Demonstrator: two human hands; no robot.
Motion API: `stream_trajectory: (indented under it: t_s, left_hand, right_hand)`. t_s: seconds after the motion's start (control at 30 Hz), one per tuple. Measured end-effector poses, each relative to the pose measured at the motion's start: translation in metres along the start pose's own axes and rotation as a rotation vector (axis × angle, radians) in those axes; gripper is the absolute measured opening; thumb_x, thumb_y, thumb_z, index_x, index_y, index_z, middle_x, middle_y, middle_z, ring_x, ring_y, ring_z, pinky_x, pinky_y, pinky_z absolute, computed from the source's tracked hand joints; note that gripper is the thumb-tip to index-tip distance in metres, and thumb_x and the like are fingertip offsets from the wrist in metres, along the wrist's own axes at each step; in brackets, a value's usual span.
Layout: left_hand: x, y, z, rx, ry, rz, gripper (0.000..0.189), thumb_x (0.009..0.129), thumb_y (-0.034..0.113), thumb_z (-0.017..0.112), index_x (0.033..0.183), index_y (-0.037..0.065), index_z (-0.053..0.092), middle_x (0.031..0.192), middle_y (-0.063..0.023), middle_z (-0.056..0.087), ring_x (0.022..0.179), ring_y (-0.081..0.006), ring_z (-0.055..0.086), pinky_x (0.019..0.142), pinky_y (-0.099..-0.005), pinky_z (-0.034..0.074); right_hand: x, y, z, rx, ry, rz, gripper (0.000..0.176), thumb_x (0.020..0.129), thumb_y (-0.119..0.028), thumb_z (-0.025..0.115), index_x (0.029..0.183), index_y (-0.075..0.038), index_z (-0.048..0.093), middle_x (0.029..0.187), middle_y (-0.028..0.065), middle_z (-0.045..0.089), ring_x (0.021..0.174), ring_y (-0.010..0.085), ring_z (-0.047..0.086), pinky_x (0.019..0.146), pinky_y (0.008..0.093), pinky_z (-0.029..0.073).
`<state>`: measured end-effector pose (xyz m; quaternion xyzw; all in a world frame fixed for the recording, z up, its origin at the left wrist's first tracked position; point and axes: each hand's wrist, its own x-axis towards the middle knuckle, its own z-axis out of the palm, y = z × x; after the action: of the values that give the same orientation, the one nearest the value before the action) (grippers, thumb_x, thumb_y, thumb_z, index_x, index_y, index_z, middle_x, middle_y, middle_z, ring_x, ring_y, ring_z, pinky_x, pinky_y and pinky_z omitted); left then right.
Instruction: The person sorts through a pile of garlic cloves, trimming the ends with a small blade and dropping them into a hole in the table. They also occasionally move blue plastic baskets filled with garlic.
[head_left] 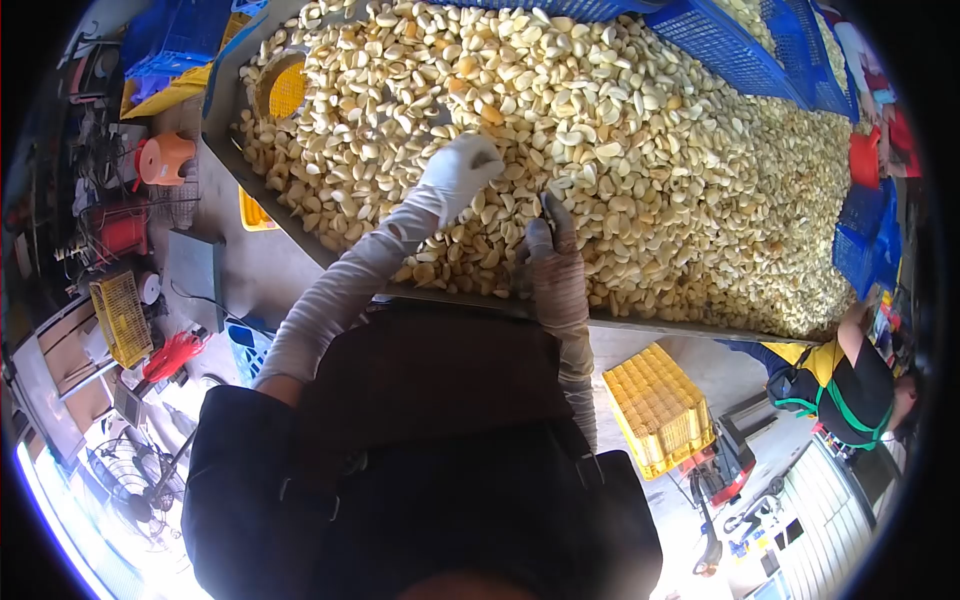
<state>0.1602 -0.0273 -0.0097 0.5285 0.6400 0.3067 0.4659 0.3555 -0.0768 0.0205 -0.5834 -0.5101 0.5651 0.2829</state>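
The left hand (460,178), in a white glove, curls its fingers just above pale, flattish pieces (690,200) heaped thickly across a raised-rim desk (222,120); whether it grips one cannot be told. The right hand (548,238), in a greyish glove, is near it, among the pieces by the near edge, fingers pointing away from the body; its opening and any hold are unclear. Blue crates (722,48) stand along the far side, and a yellow crate (658,410) sits below the near edge.
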Motion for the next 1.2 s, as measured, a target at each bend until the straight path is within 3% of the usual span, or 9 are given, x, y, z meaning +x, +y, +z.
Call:
stream_trajectory:
  t_s: [0.07,0.13,0.2,0.43,0.6,0.73,0.83,1.03,1.2]
  left_hand:
    - [-0.013,0.017,-0.019,-0.495,-0.034,-0.375,0.029,0.096,0.017,0.061,0.118,-0.002,0.06,0.105,-0.0074,0.065,0.086,-0.0118,0.063,0.075,-0.0249,0.054]
    - [-0.023,-0.026,-0.011,-0.609,-0.048,-0.06,0.03,0.098,0.013,0.057,0.124,-0.001,0.058,0.106,-0.0077,0.065,0.092,-0.0122,0.062,0.081,-0.0239,0.053]
    - [-0.036,-0.014,-0.016,-1.089,-0.079,-0.337,0.03,0.099,0.006,0.052,0.128,-0.003,0.055,0.109,-0.0077,0.064,0.101,-0.0139,0.061,0.088,-0.0241,0.052]
    - [-0.049,0.004,-0.018,-1.214,-0.047,-0.384,0.022,0.095,0.006,0.06,0.114,-0.005,0.058,0.112,-0.0109,0.063,0.104,-0.019,0.062,0.092,-0.0273,0.052]
    - [-0.05,0.016,-0.031,-0.731,-0.276,-0.331,0.025,0.09,0.007,0.067,0.111,-0.002,0.056,0.106,-0.0127,0.063,0.089,-0.0159,0.064,0.081,-0.027,0.055]
    - [-0.061,0.009,-0.03,-1.092,-0.325,-0.091,0.014,0.092,0.014,0.065,0.101,0.005,0.06,0.1,-0.011,0.063,0.087,-0.0163,0.064,0.06,-0.0252,0.053]
    - [-0.046,-0.003,-0.026,-1.476,-0.19,-0.428,0.018,0.094,0.02,0.061,0.104,0.005,0.061,0.094,-0.0078,0.064,0.079,-0.0136,0.063,0.052,-0.0222,0.046]
    - [0.046,0.017,-0.039,0.448,0.341,-0.011,0.028,0.091,0.032,0.067,0.109,0.01,0.069,0.089,-0.0066,0.068,0.072,-0.0135,0.062,0.063,-0.0273,0.051]
    - [0.058,-0.012,-0.045,0.023,0.195,0.142,0.028,0.091,0.025,0.068,0.113,0.008,0.067,0.094,-0.0089,0.069,0.08,-0.0147,0.064,0.07,-0.0274,0.053]
  right_hand:
    - [0.005,0.007,-0.003,-0.047,0.008,-0.114,0.037,0.096,-0.011,0.055,0.131,-0.001,0.049,0.128,0.0176,0.056,0.097,0.0217,0.064,0.082,0.0299,0.053]
    - [0.009,0.003,-0.004,-0.13,-0.064,-0.177,0.037,0.096,-0.012,0.056,0.132,-0.006,0.05,0.128,0.0169,0.056,0.094,0.0196,0.064,0.077,0.0294,0.054]
    - [0.01,-0.006,-0.001,-0.09,-0.127,-0.094,0.036,0.096,-0.012,0.055,0.131,-0.01,0.051,0.128,0.0166,0.057,0.09,0.0182,0.064,0.072,0.0296,0.055]
    - [0.013,-0.028,0.011,-0.239,-0.341,-0.103,0.026,0.094,-0.002,0.049,0.12,-0.003,0.054,0.143,0.0175,0.041,0.1,0.0251,0.063,0.071,0.0284,0.058]
    - [0.021,-0.016,0.009,-0.227,-0.388,-0.208,0.025,0.089,0.001,0.052,0.113,-0.003,0.059,0.142,0.0154,0.042,0.124,0.0276,0.05,0.095,0.0355,0.051]
    - [0.03,0.035,0.0,-0.233,-0.259,-0.057,0.027,0.092,-0.007,0.055,0.119,-0.004,0.057,0.134,0.0175,0.048,0.119,0.0242,0.052,0.095,0.0373,0.049]
    - [0.022,0.012,0.006,-0.047,-0.165,-0.008,0.036,0.097,-0.013,0.051,0.132,-0.005,0.047,0.123,0.0177,0.056,0.104,0.0223,0.059,0.087,0.0353,0.051]
    - [0.04,-0.027,0.004,0.001,-0.038,0.115,0.052,0.099,-0.023,0.052,0.143,-0.001,0.033,0.1,0.0133,0.066,0.081,0.0187,0.062,0.074,0.032,0.052]
    - [0.054,-0.024,0.006,-0.102,-0.076,0.089,0.051,0.1,-0.026,0.052,0.144,-0.007,0.035,0.097,0.0112,0.066,0.077,0.016,0.061,0.069,0.0323,0.051]
